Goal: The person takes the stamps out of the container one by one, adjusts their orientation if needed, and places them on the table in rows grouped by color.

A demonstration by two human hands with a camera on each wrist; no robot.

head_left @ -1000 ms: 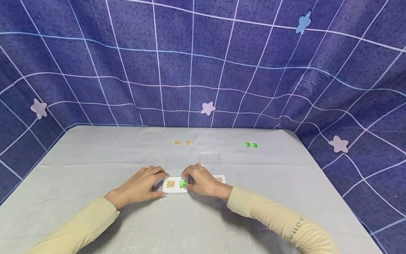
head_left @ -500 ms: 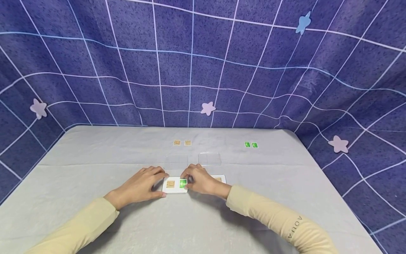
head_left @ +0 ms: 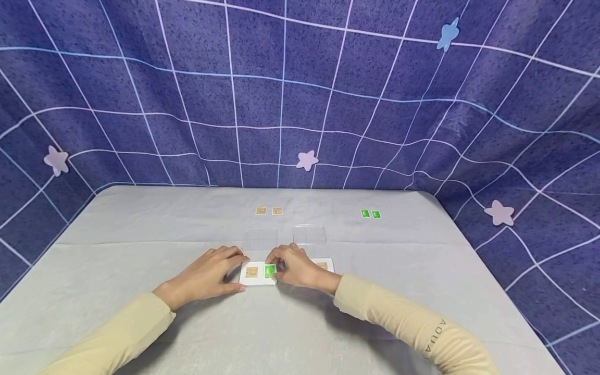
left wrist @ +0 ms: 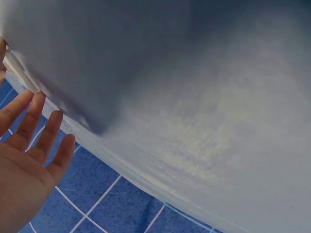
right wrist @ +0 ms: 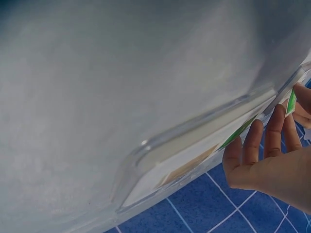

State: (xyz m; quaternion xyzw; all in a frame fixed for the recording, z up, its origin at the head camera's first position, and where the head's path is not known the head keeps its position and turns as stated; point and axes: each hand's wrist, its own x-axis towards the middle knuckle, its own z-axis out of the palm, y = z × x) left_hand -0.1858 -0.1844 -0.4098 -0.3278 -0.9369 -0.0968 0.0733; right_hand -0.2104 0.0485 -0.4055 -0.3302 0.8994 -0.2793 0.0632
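A shallow white case lies between the two hands in the head view, a brown printed square on its left part. My left hand holds the case's left end, index fingertip at the far edge and thumb at the near edge. Over the right part, my right hand pinches a small green stamp-like square between thumb and fingers. In the right wrist view, that green square shows edge-on at the fingertips. A second white case, with a brown square and a green one, lies partly hidden under my right hand.
Two clear plastic lids lie just beyond the cases. Farther back are two brown squares and, to the right, two green squares. The grey cloth-covered table ends at a blue gridded curtain.
My right fingertips have shifted slightly left along with the green square, adjusting it over the case. My left hand stays in place.
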